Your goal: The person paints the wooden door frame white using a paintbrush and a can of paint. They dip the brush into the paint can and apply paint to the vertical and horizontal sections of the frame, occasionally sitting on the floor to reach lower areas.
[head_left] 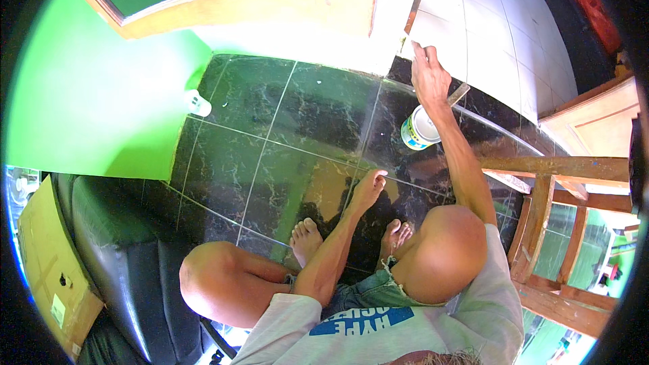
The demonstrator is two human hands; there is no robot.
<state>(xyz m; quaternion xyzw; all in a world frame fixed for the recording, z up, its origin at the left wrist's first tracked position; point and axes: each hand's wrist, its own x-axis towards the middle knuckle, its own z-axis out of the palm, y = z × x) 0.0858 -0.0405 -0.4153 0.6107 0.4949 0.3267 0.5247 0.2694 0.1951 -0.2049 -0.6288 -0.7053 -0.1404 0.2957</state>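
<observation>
My right hand [430,80] reaches out to the lower end of the door frame [404,44], its fingers closed together. Whatever is between those fingertips is too small and washed out by glare to make out. Under my right wrist stands a small white paint can [420,130] with a blue, yellow and green label. A flat stick [460,94] shows beside the wrist near the can; my forearm hides part of it. My left hand [370,188] hangs over the floor in front of my feet, fingers loosely curled, with nothing visible in them.
Dark marbled floor tiles [318,111] lie before me, white tiles [497,34] beyond the doorway. A white cup-like container [199,103] sits by the green wall [101,94]. A wooden frame [541,223] stands at right, a black padded seat [145,263] and cardboard box [51,263] at left.
</observation>
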